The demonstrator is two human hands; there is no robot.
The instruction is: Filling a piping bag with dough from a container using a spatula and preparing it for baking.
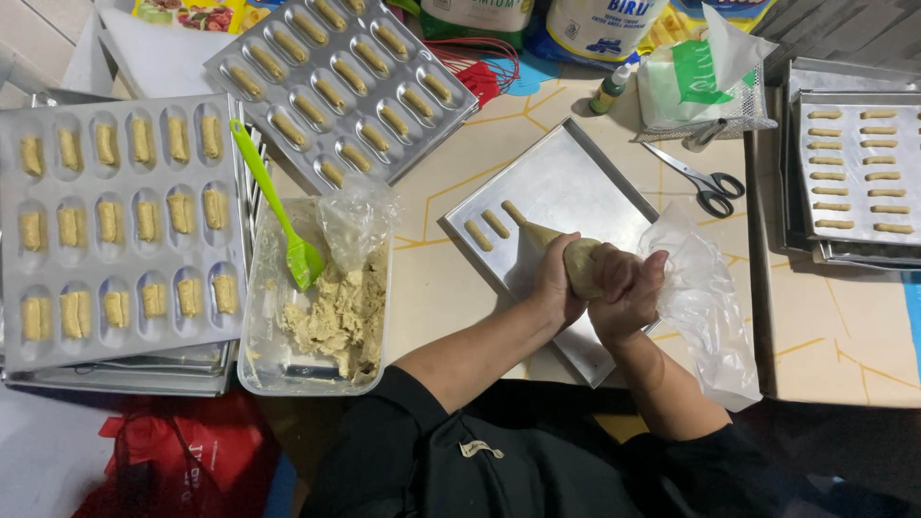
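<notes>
I see both hands wrapped tight round a clear plastic piping bag of beige dough (580, 264): the left hand (554, 283) steers near the tip, the right hand (628, 288) squeezes the bulge from behind. The bag lies over a flat rectangular metal baking tray (576, 173), where only three short dough sticks (494, 223) lie at the far corner. Most of that tray looks unfilled, by my reckoning, and a clear plastic tub (259, 326) beside it holds more dough.
</notes>
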